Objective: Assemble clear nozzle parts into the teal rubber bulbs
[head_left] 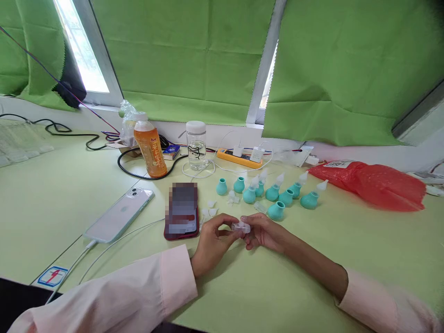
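Observation:
My left hand (218,238) and my right hand (265,232) meet over the table, fingertips closed on a small clear plastic connector piece (241,227) between them. Beyond the hands are several teal squeeze bulbs. Some are bare, like the nearest bulb (276,211); others carry a clear collar and a pointed white tip, like the bulb at the right end (310,200). Loose white tips (208,212) lie just past my left hand. Clear plastic pieces (233,199) sit among the bulbs, and another clear piece (260,206) lies close beyond my right hand.
A phone in a red case (182,212) lies left of my hands, with a white phone (120,215) on a cable farther left. An orange drink bottle (150,147), a clear jar (196,147), a yellow power strip (239,158) and a red plastic bag (371,185) line the back.

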Tool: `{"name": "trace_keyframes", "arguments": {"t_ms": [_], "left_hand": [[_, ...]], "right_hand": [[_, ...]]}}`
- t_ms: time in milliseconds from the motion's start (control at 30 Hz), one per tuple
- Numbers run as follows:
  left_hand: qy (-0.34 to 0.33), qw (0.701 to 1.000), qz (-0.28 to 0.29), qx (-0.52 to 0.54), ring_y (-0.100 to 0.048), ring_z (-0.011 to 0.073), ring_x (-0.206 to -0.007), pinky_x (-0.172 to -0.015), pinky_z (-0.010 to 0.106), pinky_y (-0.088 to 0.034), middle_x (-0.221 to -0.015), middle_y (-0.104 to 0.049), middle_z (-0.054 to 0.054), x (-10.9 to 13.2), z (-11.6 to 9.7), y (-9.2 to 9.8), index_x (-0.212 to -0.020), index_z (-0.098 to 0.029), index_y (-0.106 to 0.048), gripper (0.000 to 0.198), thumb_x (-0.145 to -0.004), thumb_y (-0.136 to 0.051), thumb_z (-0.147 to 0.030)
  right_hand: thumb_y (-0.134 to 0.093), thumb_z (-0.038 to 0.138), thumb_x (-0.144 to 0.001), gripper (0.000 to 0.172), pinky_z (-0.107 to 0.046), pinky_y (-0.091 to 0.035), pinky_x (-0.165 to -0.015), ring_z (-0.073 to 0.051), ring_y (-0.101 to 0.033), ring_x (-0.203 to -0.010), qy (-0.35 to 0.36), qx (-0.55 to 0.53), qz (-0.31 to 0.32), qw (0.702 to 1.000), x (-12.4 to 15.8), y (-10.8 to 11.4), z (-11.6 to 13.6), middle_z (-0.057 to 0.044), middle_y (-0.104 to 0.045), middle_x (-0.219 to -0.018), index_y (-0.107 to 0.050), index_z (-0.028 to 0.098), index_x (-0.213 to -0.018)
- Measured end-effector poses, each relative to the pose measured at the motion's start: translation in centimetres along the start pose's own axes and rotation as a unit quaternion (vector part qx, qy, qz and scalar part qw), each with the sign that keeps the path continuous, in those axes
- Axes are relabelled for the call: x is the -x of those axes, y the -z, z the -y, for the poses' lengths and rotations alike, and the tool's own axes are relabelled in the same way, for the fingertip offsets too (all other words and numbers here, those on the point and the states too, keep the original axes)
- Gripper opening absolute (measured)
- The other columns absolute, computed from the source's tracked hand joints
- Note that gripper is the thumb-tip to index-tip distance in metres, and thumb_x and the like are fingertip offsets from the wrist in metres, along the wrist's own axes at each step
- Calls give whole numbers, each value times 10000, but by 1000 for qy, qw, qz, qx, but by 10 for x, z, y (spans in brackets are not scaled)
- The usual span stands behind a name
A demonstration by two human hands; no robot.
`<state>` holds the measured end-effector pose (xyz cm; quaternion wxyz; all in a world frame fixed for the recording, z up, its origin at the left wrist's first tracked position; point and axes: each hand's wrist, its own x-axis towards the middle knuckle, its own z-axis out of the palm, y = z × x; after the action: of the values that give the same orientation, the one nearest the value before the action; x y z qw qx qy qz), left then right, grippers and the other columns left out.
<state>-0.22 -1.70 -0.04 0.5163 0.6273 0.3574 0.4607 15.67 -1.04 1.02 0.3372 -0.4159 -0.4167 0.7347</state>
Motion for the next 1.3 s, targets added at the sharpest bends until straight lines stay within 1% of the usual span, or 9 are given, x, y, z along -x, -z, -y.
{"name": "trace_keyframes", "arguments": {"t_ms": [300, 467, 533, 667, 733, 833, 1067, 1233, 1300], "left_hand": [[-12, 1000, 15, -7, -562, 165, -796, -638, 243, -489, -852, -598, 55, 0, 2, 0, -881, -158, -609, 216, -670, -614, -205], [-18, 1000, 3, 10, -531, 148, -771, -601, 245, -504, -838, -530, 50, -2, 3, 0, -942, -153, -588, 239, -718, -559, -232], [1, 1000, -3, 21, -527, 134, -732, -589, 241, -506, -816, -511, 44, -3, 4, 1, -931, -139, -585, 234, -723, -551, -240], [40, 999, -2, 26, -541, 100, -607, -572, 232, -487, -766, -510, 28, -3, 4, 1, -878, -114, -588, 215, -698, -576, -229], [47, 998, -4, 36, -540, 89, -574, -568, 231, -482, -772, -514, 27, -3, 3, 1, -851, -111, -593, 205, -681, -591, -224], [49, 998, -12, 48, -538, 93, -599, -572, 223, -480, -790, -527, 32, -3, 3, 1, -831, -119, -601, 200, -655, -611, -214], [80, 995, -14, 61, -549, 116, -655, -575, 217, -478, -804, -567, 42, -4, 4, 1, -850, -126, -590, 273, -595, -659, -190], [72, 994, -3, 85, -539, 100, -559, -541, 243, -486, -696, -546, 20, -4, 1, 1, -953, -115, -563, 325, -680, -599, -287], [62, 995, 2, 83, -532, 94, -534, -523, 236, -483, -665, -539, 10, -3, 0, 1, -925, -116, -566, 297, -687, -594, -292]], "right_hand": [[-590, 329, -666, 232, -265, -471, -513, -78, -510, -446, 23, 64, -16, 998, -1, -1, -2, -10, -564, -580, -613, 98, -678], [-584, 422, -654, 318, -283, -439, -505, -118, -532, -456, 74, 188, -64, 977, 12, 1, 21, -38, -593, -579, -617, 107, -687], [-598, 436, -627, 320, -281, -422, -517, -137, -537, -496, 139, 368, -146, 908, 22, 4, 38, -34, -591, -570, -615, 126, -706], [-531, 491, -643, 324, -290, -336, -492, -206, -540, -589, 143, 701, -332, 615, 40, 21, 65, -49, -585, -602, -577, 171, -652], [-501, 523, -642, 346, -279, -288, -455, -236, -536, -611, 79, 755, -348, 550, 42, 32, 68, -64, -587, -629, -560, 183, -663], [-505, 511, -629, 333, -272, -276, -451, -249, -530, -635, 20, 763, -287, 579, 37, 48, 62, -77, -575, -650, -548, 182, -665], [-546, 403, -624, 229, -255, -368, -526, -184, -530, -689, 47, 728, -201, 654, 40, 44, 66, -15, -565, -695, -555, 207, -742], [-580, 287, -598, 229, -213, -419, -556, -172, -524, -845, 113, 597, -90, 789, 46, 22, 64, -32, -547, -931, -491, 207, -793], [-562, 217, -591, 215, -218, -413, -551, -156, -528, -782, 137, 575, -68, 804, 44, 13, 58, -28, -553, -910, -459, 204, -779]]}}
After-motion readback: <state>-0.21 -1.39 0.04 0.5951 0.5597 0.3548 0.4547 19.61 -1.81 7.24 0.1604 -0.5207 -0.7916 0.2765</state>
